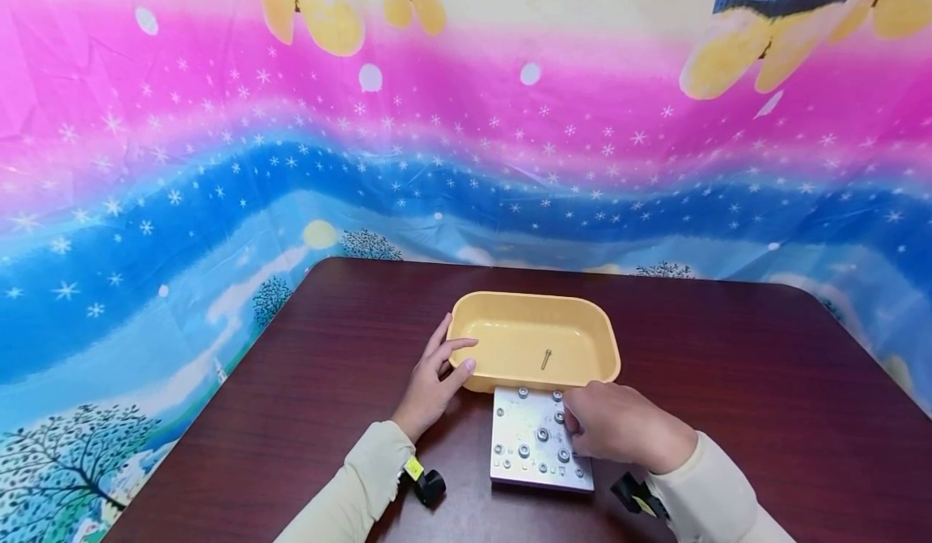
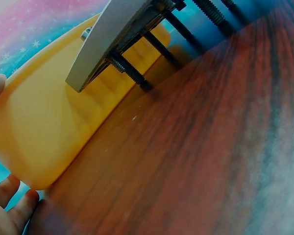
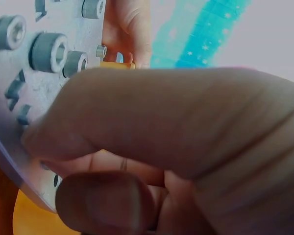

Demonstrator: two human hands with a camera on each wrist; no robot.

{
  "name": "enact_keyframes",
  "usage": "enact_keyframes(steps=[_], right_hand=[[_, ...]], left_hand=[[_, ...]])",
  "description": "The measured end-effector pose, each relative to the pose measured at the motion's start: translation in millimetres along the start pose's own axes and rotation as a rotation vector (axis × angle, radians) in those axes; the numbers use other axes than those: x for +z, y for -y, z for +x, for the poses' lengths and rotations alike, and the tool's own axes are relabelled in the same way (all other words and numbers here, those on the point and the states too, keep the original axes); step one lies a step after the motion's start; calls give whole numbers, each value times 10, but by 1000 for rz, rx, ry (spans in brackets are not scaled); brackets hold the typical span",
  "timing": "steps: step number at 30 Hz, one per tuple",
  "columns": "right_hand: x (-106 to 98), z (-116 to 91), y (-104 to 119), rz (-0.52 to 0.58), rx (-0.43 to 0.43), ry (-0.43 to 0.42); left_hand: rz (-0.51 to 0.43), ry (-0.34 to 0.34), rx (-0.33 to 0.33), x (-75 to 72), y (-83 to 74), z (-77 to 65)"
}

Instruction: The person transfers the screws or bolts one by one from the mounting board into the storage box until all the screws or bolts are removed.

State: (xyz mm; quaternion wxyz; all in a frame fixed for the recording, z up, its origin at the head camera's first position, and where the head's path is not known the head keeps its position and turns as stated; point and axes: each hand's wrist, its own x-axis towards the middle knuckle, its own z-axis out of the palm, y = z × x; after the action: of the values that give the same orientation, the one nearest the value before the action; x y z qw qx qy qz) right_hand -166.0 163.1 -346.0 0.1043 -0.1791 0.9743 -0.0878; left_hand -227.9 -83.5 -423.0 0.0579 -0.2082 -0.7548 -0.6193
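Note:
A square metal plate (image 1: pixel 513 434) bears several socket-head bolts (image 1: pixel 542 434); their threaded shanks (image 2: pixel 130 68) stick out beneath it in the left wrist view. My right hand (image 1: pixel 626 426) is at the plate's right edge with its fingers curled. In the right wrist view, its bent index finger (image 3: pixel 112 112) has its tip against the plate, and I cannot tell whether a bolt is between the fingertips. My left hand (image 1: pixel 429 385) grips the left end of a yellow plastic bin (image 1: pixel 535 304), index finger over the rim and thumb at the front corner. A single bolt (image 1: pixel 546 359) lies inside the bin.
The dark red-brown wooden table (image 1: pixel 349 316) carries the bin just behind the plate. Black wrist cameras (image 1: pixel 429 486) sit beneath both wrists. A colourful printed cloth (image 1: pixel 466 154) hangs behind the table and along its left side.

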Motion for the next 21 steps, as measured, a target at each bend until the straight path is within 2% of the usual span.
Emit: enact_keyframes(steps=[10,15,18,21], right_hand=[[27,4,12,-54,-25,-41],[45,9,25,-70,-9,-42],[52,11,32,-71,-3,-38],[54,11,37,-69,0,-38]], left_hand=[[14,8,-19,-5,-16,2],[27,8,-15,-7,-23,-4],[33,3,-8,-4,-2,-3],[32,-8,1,10,100,17]])
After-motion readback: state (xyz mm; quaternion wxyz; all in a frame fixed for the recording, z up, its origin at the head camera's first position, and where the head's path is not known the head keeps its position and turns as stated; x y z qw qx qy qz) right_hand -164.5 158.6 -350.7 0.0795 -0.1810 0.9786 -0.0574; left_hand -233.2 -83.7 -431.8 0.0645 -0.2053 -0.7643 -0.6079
